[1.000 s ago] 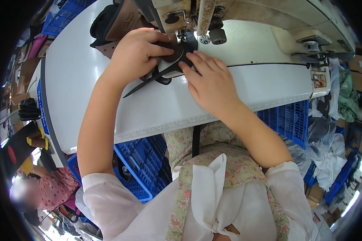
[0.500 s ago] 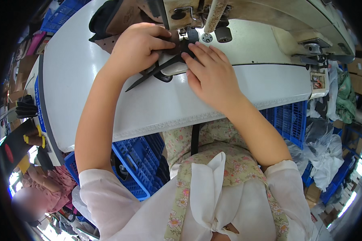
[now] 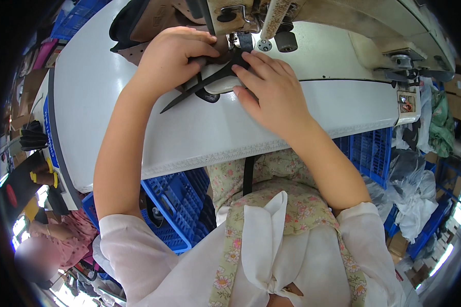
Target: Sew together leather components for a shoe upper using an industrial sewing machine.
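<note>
Under the head of a sewing machine (image 3: 312,14) lies a brown workpiece (image 3: 166,18) with a black edge and small punched holes. My left hand (image 3: 171,59) is on it, thumb and fingers closed on its near part left of the presser foot (image 3: 233,41). A narrow black strip (image 3: 202,86) runs from the foot toward the lower left, its pointed end on the white table. My right hand (image 3: 272,89) lies with fingers stretched out, their tips on the strip's wide end just right of the foot. The needle point cannot be made out.
The white table (image 3: 107,133) has a ruler along its front edge. Blue crates (image 3: 176,210) stand below it, one near my left arm and another at the right. Plastic bags (image 3: 412,189) hang at the right. A person in pink (image 3: 69,238) is at the lower left.
The brown workpiece has shifted slightly left and away. My right fingers have spread a little, with the thumb drawn left, and more of the black strip's wide end shows.
</note>
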### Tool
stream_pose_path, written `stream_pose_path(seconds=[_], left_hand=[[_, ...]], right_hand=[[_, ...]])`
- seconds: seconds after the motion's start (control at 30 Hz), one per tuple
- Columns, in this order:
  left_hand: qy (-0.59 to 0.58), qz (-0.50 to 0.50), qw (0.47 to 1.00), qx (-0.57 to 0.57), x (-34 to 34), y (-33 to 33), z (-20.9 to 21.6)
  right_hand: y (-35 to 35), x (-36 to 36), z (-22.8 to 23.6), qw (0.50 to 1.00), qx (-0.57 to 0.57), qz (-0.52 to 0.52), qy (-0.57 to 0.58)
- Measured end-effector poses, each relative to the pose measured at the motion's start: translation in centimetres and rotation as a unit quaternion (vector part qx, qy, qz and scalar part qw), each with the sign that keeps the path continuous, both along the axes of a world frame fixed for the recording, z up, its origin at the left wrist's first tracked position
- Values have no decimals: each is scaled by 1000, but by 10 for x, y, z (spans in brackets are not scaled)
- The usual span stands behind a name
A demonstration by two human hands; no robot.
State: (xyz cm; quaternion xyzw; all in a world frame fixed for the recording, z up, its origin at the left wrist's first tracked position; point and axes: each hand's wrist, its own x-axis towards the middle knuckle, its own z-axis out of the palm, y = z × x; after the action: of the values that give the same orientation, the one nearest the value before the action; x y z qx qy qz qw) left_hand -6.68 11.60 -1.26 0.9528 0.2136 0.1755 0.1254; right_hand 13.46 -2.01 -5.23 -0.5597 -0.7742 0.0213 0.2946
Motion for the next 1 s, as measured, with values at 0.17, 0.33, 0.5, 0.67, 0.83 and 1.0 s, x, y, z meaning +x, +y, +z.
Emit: stream_pose_path(seconds=[0.17,0.33,0.5,0.67,0.83,1.0], left_hand=[[13,-5,1000,4,0,-1,1],[23,-9,1000,12,0,0,-1],[28,-7,1000,8,1,-4,2],[20,-7,999,30,2,-6,1],[30,13,998,53,4,-9,-2],[31,20,998,54,5,-9,-2]], right_hand=[[2,1,1,1000,15,4,-4],[1,4,-1,1000,-8,1,3],[3,6,-2,1000,-13,7,0],[6,9,-3,1000,-22,13,6],[6,7,4,999,-34,15,-22],[0,5,5,999,-40,16,21]])
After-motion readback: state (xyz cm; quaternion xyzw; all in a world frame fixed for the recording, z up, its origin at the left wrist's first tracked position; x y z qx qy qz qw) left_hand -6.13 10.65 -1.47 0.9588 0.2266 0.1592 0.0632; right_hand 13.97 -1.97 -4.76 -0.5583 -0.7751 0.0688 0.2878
